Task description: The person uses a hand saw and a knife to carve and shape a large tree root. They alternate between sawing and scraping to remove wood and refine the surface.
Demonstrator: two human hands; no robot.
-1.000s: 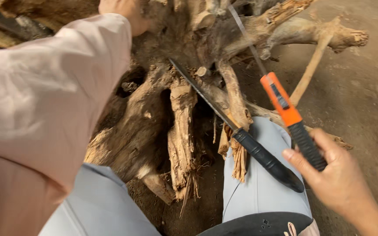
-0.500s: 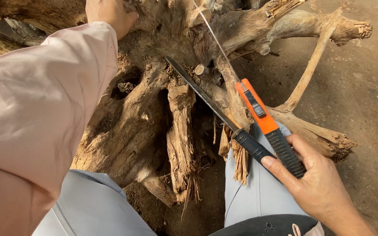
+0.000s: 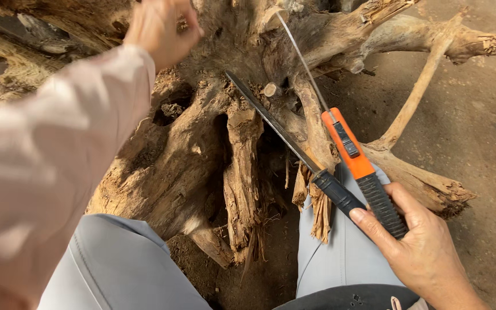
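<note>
My right hand (image 3: 417,247) grips two tool handles at the lower right: an orange-and-black saw (image 3: 357,161) with a thin blade reaching up into the wood, and a black-handled knife (image 3: 285,138) whose dark blade lies across the roots. Both blades rest against a large weathered tree stump (image 3: 202,149) with splintered roots. My left hand (image 3: 159,26), in a pale pink sleeve, presses on the top of the stump at the upper middle, fingers curled against the wood.
My knees in light grey trousers (image 3: 340,258) straddle the stump's near side. A forked dry branch (image 3: 420,92) juts to the right over bare brown dirt ground (image 3: 477,143). More rough wood (image 3: 24,57) lies at the upper left.
My right hand has drawn the saw and knife slightly leftward and further into the stump. My left arm stays braced on the top of the wood.
</note>
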